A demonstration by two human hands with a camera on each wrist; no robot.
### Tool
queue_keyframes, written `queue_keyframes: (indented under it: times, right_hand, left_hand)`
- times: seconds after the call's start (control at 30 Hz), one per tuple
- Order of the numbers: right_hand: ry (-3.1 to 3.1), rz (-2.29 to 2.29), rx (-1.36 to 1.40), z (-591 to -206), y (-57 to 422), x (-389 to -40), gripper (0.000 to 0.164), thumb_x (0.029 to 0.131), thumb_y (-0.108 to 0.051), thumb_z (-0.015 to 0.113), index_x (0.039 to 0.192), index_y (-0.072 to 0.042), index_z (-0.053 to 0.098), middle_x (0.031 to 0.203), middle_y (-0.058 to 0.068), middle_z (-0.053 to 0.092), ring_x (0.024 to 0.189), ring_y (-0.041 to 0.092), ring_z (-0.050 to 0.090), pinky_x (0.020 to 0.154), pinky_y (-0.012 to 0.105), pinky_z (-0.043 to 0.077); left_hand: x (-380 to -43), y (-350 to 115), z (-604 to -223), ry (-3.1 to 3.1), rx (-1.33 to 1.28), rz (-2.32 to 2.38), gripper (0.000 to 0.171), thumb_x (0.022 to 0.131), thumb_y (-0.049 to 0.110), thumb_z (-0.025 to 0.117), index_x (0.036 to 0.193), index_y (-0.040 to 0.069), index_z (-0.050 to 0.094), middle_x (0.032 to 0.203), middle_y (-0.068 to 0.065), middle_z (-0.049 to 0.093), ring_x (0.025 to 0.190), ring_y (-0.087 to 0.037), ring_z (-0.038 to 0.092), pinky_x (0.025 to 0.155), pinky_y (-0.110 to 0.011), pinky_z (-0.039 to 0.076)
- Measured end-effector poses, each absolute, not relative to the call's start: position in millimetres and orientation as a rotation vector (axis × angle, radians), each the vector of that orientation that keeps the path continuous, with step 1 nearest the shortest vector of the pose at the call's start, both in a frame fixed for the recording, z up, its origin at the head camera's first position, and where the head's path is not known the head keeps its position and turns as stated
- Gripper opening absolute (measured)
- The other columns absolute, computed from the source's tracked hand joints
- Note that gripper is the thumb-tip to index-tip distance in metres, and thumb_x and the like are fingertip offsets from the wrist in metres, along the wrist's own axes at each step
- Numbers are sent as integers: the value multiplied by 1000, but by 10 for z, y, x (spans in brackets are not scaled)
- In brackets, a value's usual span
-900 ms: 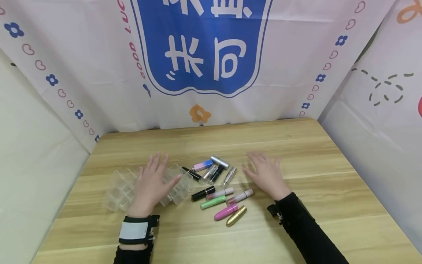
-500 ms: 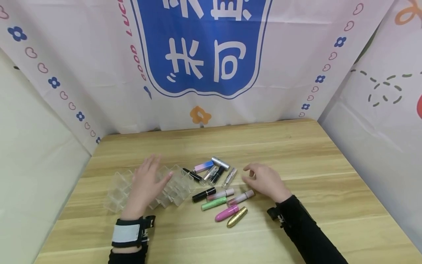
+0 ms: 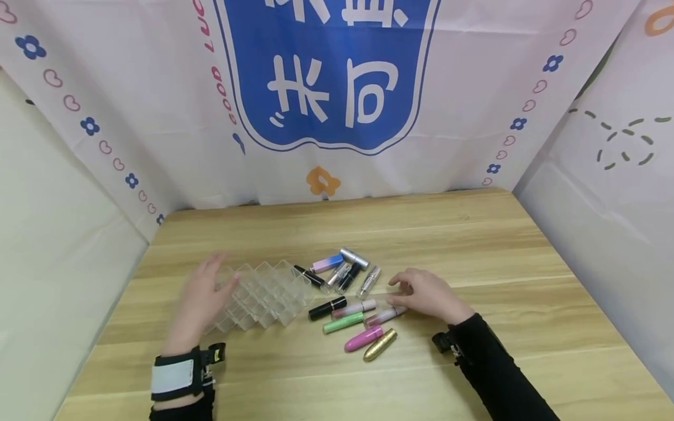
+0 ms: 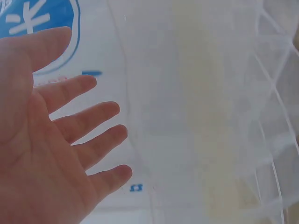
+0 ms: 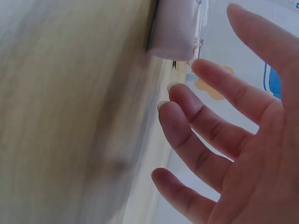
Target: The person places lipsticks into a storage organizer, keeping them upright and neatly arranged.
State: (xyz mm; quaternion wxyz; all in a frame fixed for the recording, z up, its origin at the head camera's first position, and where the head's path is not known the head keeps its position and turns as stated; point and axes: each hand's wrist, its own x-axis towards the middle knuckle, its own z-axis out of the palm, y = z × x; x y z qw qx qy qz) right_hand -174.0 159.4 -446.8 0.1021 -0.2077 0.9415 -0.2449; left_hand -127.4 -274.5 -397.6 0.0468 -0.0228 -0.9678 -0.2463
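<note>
My left hand hovers at the left end of a clear divided organizer, its fingers spread and holding nothing; it covers that end in the head view. The left wrist view shows the bare palm beside the organizer's clear wall. My right hand, fingers loosely bent with nothing between them, is right at the end of a lip gloss tube with a pale pink cap. That cap stands just beyond the fingertips in the right wrist view.
Near the organizer lie a black tube, a green tube, a magenta tube and a gold tube. Behind them are a pink-blue tube, a silver tube and several others. A printed cloth hangs behind the table.
My left hand has moved left across the organizer, uncovering its middle and right part. My right hand has drawn its fingers in and come down close to the pale pink cap.
</note>
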Motion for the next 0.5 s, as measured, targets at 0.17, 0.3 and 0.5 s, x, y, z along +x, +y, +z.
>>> queue_keyframes:
  times: [0.17, 0.3, 0.5]
  right_hand:
    - [2748, -728, -593, -4486, 1623, -1740, 40, 82, -44, 77, 112, -18, 70, 101, 0, 70, 93, 17, 65, 83, 40, 55]
    - [2723, -728, -595, -4497, 1635, -1734, 41, 80, -43, 78, 111, -18, 71, 103, 2, 70, 95, 18, 65, 85, 43, 55]
    - [2713, -737, -642, -4508, 1641, -1724, 43, 77, -46, 79, 110, -19, 71, 102, -1, 68, 93, 15, 64, 84, 39, 55]
  left_hand:
    - [-1232, -2907, -4012, -2927, -35, -823, 64, 103, 34, 49, 148, -7, 30, 151, -37, 30, 136, -57, 29, 109, -72, 26]
    - [-1192, -3056, -4058, -2905, 45, -849, 60, 103, 29, 48, 147, -8, 32, 149, -38, 32, 135, -58, 30, 108, -72, 26]
    - [-1120, -3242, -4109, -2933, 179, -906, 65, 105, 36, 42, 152, -5, 23, 152, -39, 25, 136, -61, 25, 106, -75, 24]
